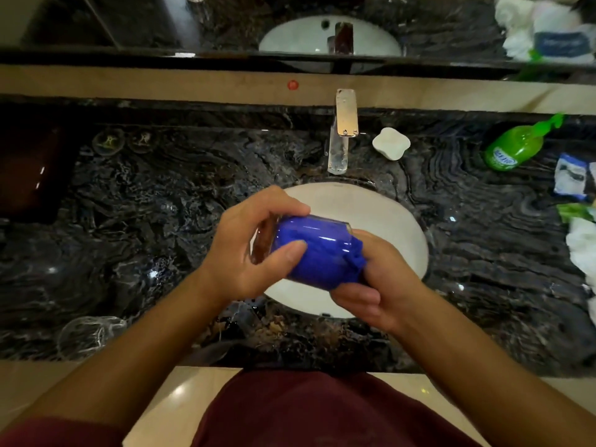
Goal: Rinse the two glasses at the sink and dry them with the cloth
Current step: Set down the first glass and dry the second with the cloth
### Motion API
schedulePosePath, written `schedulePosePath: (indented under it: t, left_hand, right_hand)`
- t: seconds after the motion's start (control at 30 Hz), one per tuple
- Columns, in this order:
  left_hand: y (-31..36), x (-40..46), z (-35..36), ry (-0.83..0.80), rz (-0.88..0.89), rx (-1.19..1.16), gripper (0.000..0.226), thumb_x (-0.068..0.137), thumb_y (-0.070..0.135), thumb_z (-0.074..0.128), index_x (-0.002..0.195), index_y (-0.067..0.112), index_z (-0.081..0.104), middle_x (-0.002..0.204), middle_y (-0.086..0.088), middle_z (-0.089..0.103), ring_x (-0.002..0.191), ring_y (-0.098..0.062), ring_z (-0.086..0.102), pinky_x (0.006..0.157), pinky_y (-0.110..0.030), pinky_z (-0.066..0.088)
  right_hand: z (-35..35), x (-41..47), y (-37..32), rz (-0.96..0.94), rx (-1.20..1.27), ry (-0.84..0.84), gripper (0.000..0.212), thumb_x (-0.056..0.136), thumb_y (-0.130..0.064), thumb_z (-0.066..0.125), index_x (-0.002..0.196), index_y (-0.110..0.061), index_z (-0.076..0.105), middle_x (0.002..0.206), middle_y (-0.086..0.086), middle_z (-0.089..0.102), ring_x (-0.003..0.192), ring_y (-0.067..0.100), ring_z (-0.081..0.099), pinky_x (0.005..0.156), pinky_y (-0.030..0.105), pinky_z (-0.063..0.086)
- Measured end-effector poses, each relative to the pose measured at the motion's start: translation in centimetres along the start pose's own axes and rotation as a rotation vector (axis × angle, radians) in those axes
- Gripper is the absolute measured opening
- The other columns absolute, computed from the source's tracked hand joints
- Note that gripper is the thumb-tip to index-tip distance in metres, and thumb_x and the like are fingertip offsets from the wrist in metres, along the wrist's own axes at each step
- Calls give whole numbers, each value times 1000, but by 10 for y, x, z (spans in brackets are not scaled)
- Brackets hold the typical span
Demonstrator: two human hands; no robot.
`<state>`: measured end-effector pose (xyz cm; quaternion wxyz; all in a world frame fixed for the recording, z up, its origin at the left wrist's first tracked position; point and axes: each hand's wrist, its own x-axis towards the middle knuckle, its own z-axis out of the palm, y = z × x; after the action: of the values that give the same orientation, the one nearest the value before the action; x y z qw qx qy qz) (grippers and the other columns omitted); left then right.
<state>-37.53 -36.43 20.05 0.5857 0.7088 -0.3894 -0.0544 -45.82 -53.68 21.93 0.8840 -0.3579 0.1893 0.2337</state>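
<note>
Nearest, by the front left corner of the counter point(161, 195), a second glass point(87, 333) lies on its side, well apart from the hands; whether it has been dried cannot be told. Over the front of the sink point(393, 214), the left hand point(245, 250) grips the held glass point(290, 243) on its side, thumb across the near wall and fingers curled over the far wall, base toward the palm. The right hand point(374, 285) is curled round the bunched blue cloth point(322, 253), which is stuffed through the mouth and fills the inside. To dry well, I would judge it best to twist the cloth against the inner wall and down to the base while the left hand turns the glass the other way, gripping firmly since wet glass is likely to slip. Beyond, the tap point(342, 133) stands at the sink's back edge.
</note>
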Motion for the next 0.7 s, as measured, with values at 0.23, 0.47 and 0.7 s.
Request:
schedulePosePath:
  t: [0.23, 0.47, 0.7]
  left_hand:
    - [-1, 0, 18, 110, -506, -419, 29, 87, 40, 51, 95, 16, 65, 85, 4, 68, 73, -17, 63, 63, -27, 49]
    - [-1, 0, 24, -42, -1208, -721, 37, 93, 35, 52, 67, 14, 68, 51, -6, 47, 33, -15, 38, 40, -18, 13]
    - [14, 7, 22, 206, -957, -700, 21, 83, 39, 63, 75, 20, 65, 63, -2, 59, 49, -16, 54, 51, -25, 34]
  right_hand:
    - [-5, -6, -7, -546, -1132, 55, 26, 95, -3, 48, 81, -12, 68, 54, 7, 52, 40, 5, 44, 42, 17, 37]
    - [-10, 3, -17, -694, -2298, -343, 19, 81, -24, 75, 100, -26, 71, 67, -4, 64, 45, 23, 31, 43, 20, 12]
    - [8, 1, -38, -492, -1788, -174, 16, 101, -16, 52, 103, -19, 68, 61, -9, 54, 56, 16, 54, 55, 32, 41]
